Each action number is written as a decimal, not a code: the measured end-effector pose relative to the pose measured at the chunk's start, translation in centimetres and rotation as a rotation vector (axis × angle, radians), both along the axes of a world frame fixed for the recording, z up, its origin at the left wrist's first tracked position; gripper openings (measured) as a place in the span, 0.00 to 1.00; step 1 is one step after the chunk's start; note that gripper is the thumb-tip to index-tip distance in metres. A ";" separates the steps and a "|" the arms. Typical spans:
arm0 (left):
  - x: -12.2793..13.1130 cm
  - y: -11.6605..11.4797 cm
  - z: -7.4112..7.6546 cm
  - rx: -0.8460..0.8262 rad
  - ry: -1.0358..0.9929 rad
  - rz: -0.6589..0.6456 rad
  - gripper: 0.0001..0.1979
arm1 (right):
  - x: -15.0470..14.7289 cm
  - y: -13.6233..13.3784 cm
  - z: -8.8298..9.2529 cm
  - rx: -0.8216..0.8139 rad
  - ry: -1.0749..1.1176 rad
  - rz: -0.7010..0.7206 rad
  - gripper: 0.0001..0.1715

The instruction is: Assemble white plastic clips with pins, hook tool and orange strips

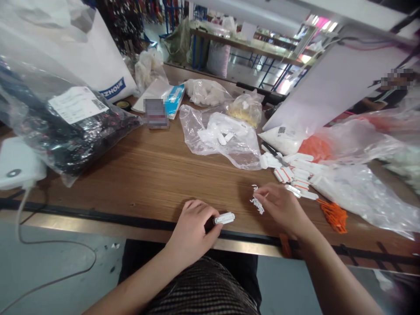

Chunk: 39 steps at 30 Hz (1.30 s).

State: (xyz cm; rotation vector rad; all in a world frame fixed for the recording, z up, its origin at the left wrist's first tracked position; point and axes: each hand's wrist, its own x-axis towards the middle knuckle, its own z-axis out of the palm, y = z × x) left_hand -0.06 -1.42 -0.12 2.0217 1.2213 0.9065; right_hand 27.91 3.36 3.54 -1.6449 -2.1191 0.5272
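Between the thumb and fingers of my left hand (196,225) is a small white slotted plastic piece (225,218), held just above the table near its front edge. My right hand (278,205) is at a little heap of tiny white parts (257,202), fingertips pinched together at its right side. Whether a part is between those fingertips is too small to tell. To the right of that hand are white plastic pieces (301,175), some with orange strips, and a bundle of thin orange pieces (333,215).
An open clear bag (223,140) with white pieces lies at mid-table. A large bag of dark goods (75,127) and a white device with a cable (20,164) stand left. More plastic bags (364,192) cover the right side. The wooden table's metal front edge (243,247) runs before me.
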 end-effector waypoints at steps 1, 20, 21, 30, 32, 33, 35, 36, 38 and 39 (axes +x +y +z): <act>0.0 0.0 0.0 -0.001 0.000 -0.002 0.05 | -1.1 -0.7 0.1 0.003 0.036 0.059 0.12; -0.1 0.0 0.0 0.009 -0.017 -0.024 0.03 | -5.8 -3.9 -0.9 0.135 0.020 0.316 0.09; -0.1 0.0 0.0 0.007 -0.017 -0.023 0.03 | -5.8 -3.9 -0.8 0.164 -0.011 0.337 0.09; 0.0 0.1 0.0 0.004 0.003 -0.020 0.04 | -5.8 -4.6 -0.8 0.296 -0.101 0.352 0.10; 0.0 0.1 0.0 0.004 0.014 -0.017 0.03 | -6.0 -4.9 -0.8 0.315 -0.133 0.369 0.11; 0.0 0.1 0.1 0.003 0.021 -0.015 0.03 | -5.9 -5.0 -0.8 0.317 -0.137 0.371 0.11; 0.0 0.1 0.1 0.006 0.031 -0.014 0.02 | -5.2 -4.8 -0.8 0.307 -0.109 0.346 0.11; 0.0 0.0 0.0 0.009 0.036 -0.014 0.01 | -4.5 -4.4 -0.8 0.300 -0.086 0.299 0.10; -0.1 0.0 -0.1 0.019 0.041 -0.014 0.02 | -2.4 -3.4 -0.9 0.287 -0.057 0.144 0.10; -0.1 0.0 -0.2 0.023 0.043 -0.016 0.02 | -1.1 -2.7 -1.0 0.268 -0.065 0.014 0.11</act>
